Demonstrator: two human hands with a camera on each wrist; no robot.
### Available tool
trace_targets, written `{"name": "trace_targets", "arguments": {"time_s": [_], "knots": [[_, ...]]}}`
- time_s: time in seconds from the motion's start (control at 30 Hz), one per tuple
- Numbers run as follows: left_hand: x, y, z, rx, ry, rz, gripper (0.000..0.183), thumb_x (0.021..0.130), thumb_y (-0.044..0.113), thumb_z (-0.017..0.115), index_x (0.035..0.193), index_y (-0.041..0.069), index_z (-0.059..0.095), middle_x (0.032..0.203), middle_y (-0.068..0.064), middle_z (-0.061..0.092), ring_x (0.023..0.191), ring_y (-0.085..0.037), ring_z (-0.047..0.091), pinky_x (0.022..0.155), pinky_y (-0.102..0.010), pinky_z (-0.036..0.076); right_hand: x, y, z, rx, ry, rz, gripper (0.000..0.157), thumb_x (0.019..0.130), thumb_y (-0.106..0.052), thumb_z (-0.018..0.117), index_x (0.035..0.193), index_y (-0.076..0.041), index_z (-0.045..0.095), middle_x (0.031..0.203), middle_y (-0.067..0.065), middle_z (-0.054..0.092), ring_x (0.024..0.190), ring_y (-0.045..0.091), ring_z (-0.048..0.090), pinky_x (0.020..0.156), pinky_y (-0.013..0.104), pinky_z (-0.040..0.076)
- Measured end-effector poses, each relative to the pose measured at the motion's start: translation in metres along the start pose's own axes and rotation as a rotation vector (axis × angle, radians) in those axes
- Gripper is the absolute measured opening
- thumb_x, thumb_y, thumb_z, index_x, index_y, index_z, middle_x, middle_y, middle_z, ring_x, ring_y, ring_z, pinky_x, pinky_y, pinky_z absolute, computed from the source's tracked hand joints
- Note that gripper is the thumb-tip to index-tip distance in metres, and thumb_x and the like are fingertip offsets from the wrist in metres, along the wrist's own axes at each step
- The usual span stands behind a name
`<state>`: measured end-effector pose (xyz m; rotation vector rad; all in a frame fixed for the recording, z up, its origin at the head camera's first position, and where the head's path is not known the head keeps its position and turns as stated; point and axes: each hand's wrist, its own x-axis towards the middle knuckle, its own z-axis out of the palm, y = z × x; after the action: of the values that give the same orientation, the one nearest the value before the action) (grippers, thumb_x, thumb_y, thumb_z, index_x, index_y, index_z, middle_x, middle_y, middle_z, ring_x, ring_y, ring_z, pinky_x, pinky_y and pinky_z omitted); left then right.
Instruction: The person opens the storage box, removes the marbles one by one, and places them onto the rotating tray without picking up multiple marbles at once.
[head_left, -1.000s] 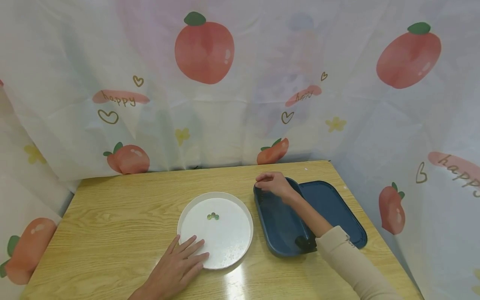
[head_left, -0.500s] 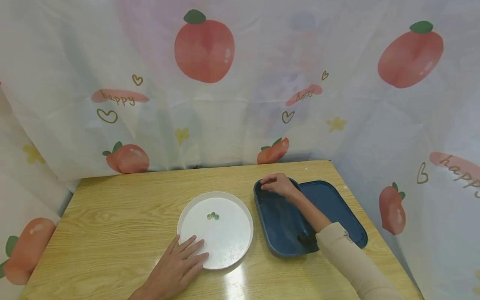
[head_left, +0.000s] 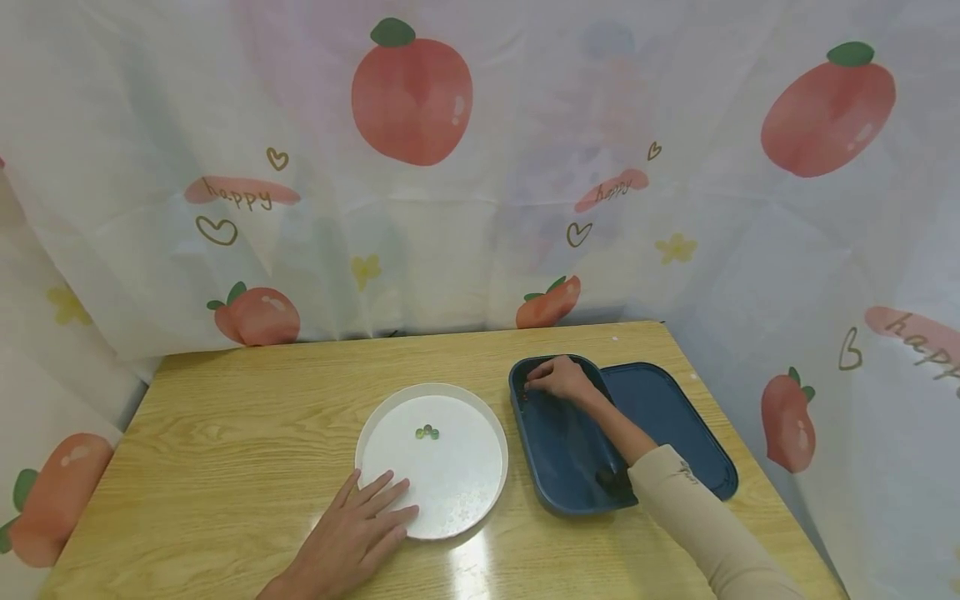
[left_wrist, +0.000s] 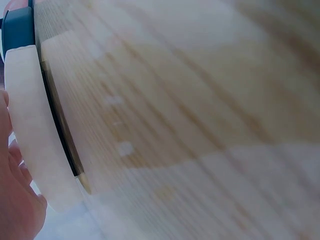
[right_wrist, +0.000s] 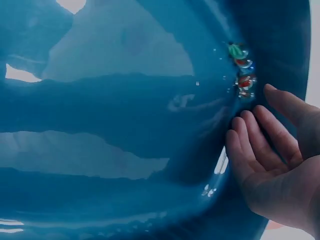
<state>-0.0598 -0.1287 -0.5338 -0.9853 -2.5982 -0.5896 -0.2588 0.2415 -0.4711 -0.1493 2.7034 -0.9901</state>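
My left hand [head_left: 352, 533] rests with spread fingers on the near-left part of a round white tray [head_left: 465, 492]. In the left wrist view the tray's pale side wall [left_wrist: 30, 115] shows beside the fingers. Three small glass marbles [head_left: 427, 433] lie together toward the tray's far side. My right hand [head_left: 561, 379] reaches into the far end of a deep blue container [head_left: 562, 450]. In the right wrist view its thumb and fingertips stand apart beside several red and green marbles [right_wrist: 245, 80], lined up against the container's inner wall. Nothing shows between those fingers.
A flat blue lid [head_left: 660, 408] lies right of the container, partly behind it. All stand on a wood-grain table [head_left: 240, 433]. A fruit-print curtain [head_left: 450, 250] hangs behind the table and along both sides.
My right hand has moved slightly down and right, from the container's far rim into its far end. The left hand and the tray's marbles stay in place.
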Motion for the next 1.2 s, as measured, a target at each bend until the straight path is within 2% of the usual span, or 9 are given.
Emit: {"name": "trace_targets", "arguments": {"time_s": [0.23,0.5,0.77,1.03,1.2], "knots": [[0.000,0.000,0.001,0.003,-0.004,-0.007,0.026,0.099,0.032,0.062,0.122,0.028,0.073,0.139,0.002,0.060,0.136,-0.023,0.047,0.110,-0.058,0.024,0.002,0.009,0.008,-0.059,0.054,-0.030,0.021,0.090,-0.017,0.074,0.103,-0.001,0.078,0.106,0.015,0.073,0.099,0.032,0.067,0.081,0.043,0.055],[0.000,0.000,0.002,-0.001,-0.006,-0.006,0.026,0.100,0.032,0.061,0.123,0.029,0.073,0.139,0.002,0.059,0.136,-0.023,0.047,0.116,-0.049,0.014,0.004,0.012,0.013,-0.082,0.098,-0.040,0.015,0.089,-0.015,0.074,0.094,-0.002,0.080,0.098,0.011,0.074,0.087,0.026,0.068,0.070,0.038,0.054],[0.000,0.000,0.001,0.007,-0.011,-0.010,0.026,0.100,0.033,0.060,0.122,0.029,0.073,0.139,0.002,0.059,0.136,-0.023,0.047,0.113,-0.053,0.019,0.003,0.009,0.013,-0.073,0.089,-0.046,0.015,0.092,-0.011,0.068,0.093,-0.002,0.080,0.093,0.009,0.075,0.084,0.022,0.067,0.065,0.032,0.050],[0.000,-0.001,0.001,0.016,0.000,0.003,0.026,0.100,0.033,0.060,0.122,0.028,0.073,0.139,0.002,0.060,0.135,-0.023,0.048,0.112,-0.054,0.020,0.002,0.009,0.011,-0.043,0.079,-0.029,0.015,0.092,-0.011,0.068,0.093,-0.002,0.080,0.092,0.009,0.075,0.084,0.022,0.066,0.067,0.033,0.051],[-0.001,-0.001,0.001,0.011,-0.005,0.001,0.026,0.100,0.033,0.060,0.122,0.028,0.073,0.139,0.002,0.060,0.135,-0.023,0.048,0.111,-0.055,0.021,0.000,0.008,0.008,-0.033,0.073,-0.018,0.014,0.091,-0.013,0.069,0.093,-0.004,0.080,0.095,0.008,0.074,0.087,0.024,0.066,0.073,0.038,0.053]]}}
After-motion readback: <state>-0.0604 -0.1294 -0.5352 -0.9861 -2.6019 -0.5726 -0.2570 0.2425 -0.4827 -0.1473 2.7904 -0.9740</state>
